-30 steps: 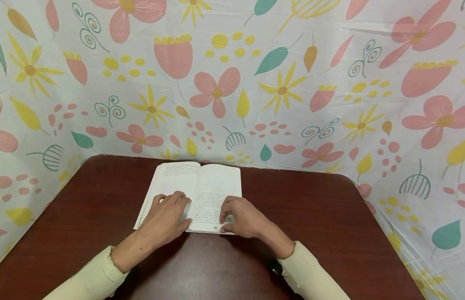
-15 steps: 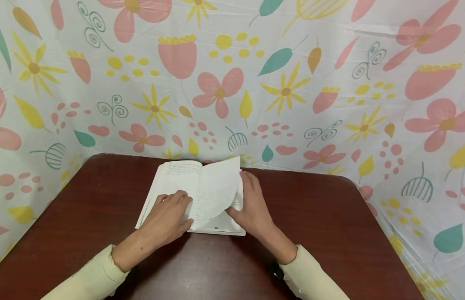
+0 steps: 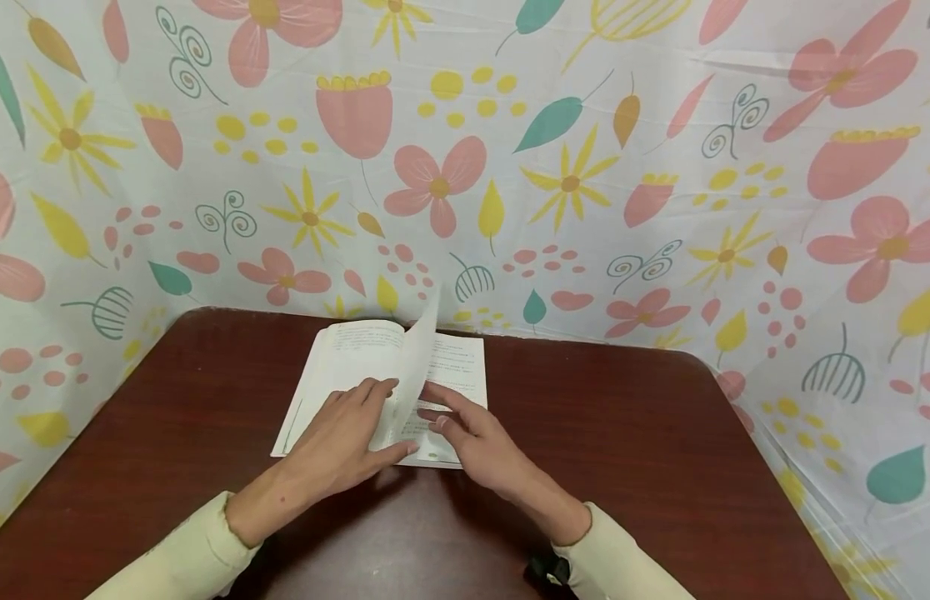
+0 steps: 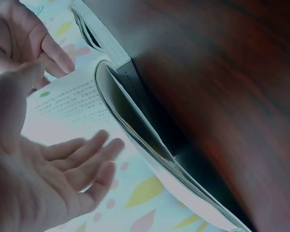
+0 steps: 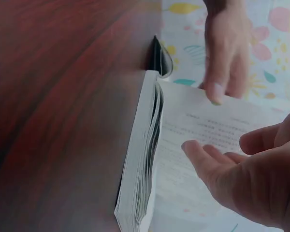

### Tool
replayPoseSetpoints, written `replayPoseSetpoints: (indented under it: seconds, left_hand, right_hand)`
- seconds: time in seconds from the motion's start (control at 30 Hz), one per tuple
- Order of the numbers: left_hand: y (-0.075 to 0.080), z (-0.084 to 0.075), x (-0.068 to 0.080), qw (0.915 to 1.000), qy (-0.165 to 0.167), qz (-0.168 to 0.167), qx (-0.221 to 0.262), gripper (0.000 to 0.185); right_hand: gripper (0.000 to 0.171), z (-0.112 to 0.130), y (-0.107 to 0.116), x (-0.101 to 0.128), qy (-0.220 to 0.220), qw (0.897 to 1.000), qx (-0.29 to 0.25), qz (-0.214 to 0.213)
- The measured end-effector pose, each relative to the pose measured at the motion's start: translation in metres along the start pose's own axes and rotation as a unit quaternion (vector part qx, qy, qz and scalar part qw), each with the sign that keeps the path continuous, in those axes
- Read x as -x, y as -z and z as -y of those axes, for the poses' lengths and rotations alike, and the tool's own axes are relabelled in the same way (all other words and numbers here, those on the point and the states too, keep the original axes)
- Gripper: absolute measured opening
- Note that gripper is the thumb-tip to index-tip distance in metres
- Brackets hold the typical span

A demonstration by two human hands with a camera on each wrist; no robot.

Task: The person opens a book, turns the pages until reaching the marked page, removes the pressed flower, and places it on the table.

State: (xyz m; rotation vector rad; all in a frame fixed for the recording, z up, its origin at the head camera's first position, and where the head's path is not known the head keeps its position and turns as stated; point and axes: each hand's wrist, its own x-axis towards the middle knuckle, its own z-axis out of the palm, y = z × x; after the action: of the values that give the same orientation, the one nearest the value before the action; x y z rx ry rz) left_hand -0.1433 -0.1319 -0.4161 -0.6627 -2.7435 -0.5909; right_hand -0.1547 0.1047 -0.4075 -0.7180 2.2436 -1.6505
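An open book [image 3: 461,367] lies on the table with printed pages on both sides. One loose page [image 3: 417,367] stands nearly upright near the spine. My left hand [image 3: 345,433] is over the left page, its fingers against the raised page and its thumb stretched across the lower spine. On the other side of that page is my right hand [image 3: 483,437], fingers extended toward it without a visible pinch. The left wrist view shows the left hand [image 4: 58,179] with loosely spread fingers. In the right wrist view, the right hand [image 5: 261,179] is held over the print.
The dark reddish-brown table [image 3: 622,433] extends around the book. Behind it and at the sides hangs a white cloth [image 3: 555,267] with a flower and leaf print. A small black object [image 3: 547,571] is by the right cuff.
My right hand lifted the right page, swung it leftward toward the spine, and released its edge. The left hand's fingers and thumb shifted right to meet the page.
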Motion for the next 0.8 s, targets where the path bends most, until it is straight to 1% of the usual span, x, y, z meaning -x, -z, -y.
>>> replayPoseSetpoints:
  seconds: [0.1,0.2,0.27,0.33,0.4,0.43,0.5,0.6,0.7,0.8]
  left_hand:
    - [0.003,-0.002,-0.002,0.9990,0.003,-0.038,0.025,0.080]
    - [0.006,-0.003,-0.004,0.9946,-0.005,-0.099,0.031,0.078]
    - [0.008,-0.003,-0.005,0.9892,-0.015,-0.145,0.015,0.082]
    - [0.008,-0.001,-0.006,0.9819,-0.027,-0.187,-0.011,0.087]
    - [0.008,0.002,-0.006,0.9751,-0.029,-0.216,-0.041,0.093]
    - [0.008,0.003,-0.005,0.9725,-0.027,-0.225,-0.053,0.096]
    - [0.008,0.004,-0.005,0.9684,-0.024,-0.238,-0.072,0.100]
    - [0.008,0.005,-0.004,0.9671,-0.015,-0.239,-0.087,0.100]
    - [0.008,0.007,-0.004,0.9680,-0.008,-0.230,-0.099,0.094]
    - [0.008,0.008,-0.002,0.9706,0.002,-0.213,-0.112,0.086]
  right_hand:
    - [0.055,0.001,-0.001,0.000,0.020,0.999,0.036,0.030]
    - [0.056,-0.001,0.001,-0.001,0.061,0.991,0.104,0.054]
    - [0.058,-0.003,0.003,-0.002,0.093,0.981,0.156,0.062]
    - [0.059,-0.007,0.004,-0.003,0.114,0.970,0.210,0.053]
    - [0.061,-0.009,0.007,-0.003,0.124,0.958,0.257,0.039]
    - [0.061,-0.010,0.008,-0.003,0.125,0.952,0.278,0.031]
    - [0.060,-0.011,0.011,-0.002,0.119,0.941,0.316,0.018]
    - [0.060,-0.011,0.015,-0.001,0.115,0.923,0.368,0.014]
    - [0.063,-0.013,0.019,-0.001,0.116,0.905,0.408,0.023]
    - [0.068,-0.014,0.021,-0.001,0.112,0.895,0.430,0.038]
